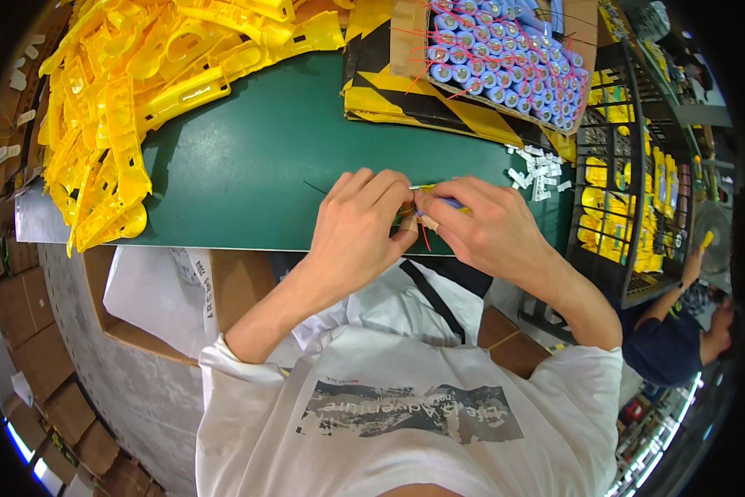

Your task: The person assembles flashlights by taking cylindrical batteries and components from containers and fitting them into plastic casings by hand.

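My left hand (360, 211) and my right hand (484, 222) meet over the front edge of the green table, fingers pinched together around small parts. A blue cylindrical battery cell (453, 202) shows in part under the right fingers, with a bit of yellow beside it. A red wire (426, 240) hangs down between the hands. The left fingertips close on something small that they mostly hide. A thin dark wire (314, 187) sticks out to the left of that hand. Small white plastic pieces (541, 172) lie loose beyond the right hand.
Yellow plastic shells (111, 124) are heaped at the left of the green table (248, 157). A carton of blue battery cells with red wires (505, 62) stands at the back. At the right is a black crate (638, 166) of yellow parts; a person (667, 340) is beyond it.
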A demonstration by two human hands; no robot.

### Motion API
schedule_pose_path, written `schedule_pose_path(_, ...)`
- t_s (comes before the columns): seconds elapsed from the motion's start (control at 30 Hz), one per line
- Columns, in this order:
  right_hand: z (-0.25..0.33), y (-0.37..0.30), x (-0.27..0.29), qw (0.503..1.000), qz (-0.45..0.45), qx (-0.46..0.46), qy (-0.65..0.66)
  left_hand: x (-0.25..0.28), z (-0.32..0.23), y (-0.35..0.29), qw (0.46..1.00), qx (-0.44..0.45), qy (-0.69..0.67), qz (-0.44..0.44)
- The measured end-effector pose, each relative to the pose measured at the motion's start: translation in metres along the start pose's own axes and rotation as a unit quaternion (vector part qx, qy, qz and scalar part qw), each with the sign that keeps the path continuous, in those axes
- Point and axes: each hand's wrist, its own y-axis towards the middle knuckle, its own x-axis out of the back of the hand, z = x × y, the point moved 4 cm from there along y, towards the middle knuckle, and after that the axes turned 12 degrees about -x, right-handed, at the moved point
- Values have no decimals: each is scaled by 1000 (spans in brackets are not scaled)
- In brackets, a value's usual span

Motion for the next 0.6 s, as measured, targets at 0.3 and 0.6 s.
schedule_pose_path(0.3,-3,2,3,999,43,8,22,0,1,-6,1000,-14,-2,-15)
schedule_pose_path(0.6,-14,-8,-2,988,10,-87,131,10,1,2,999,-48,-16,2)
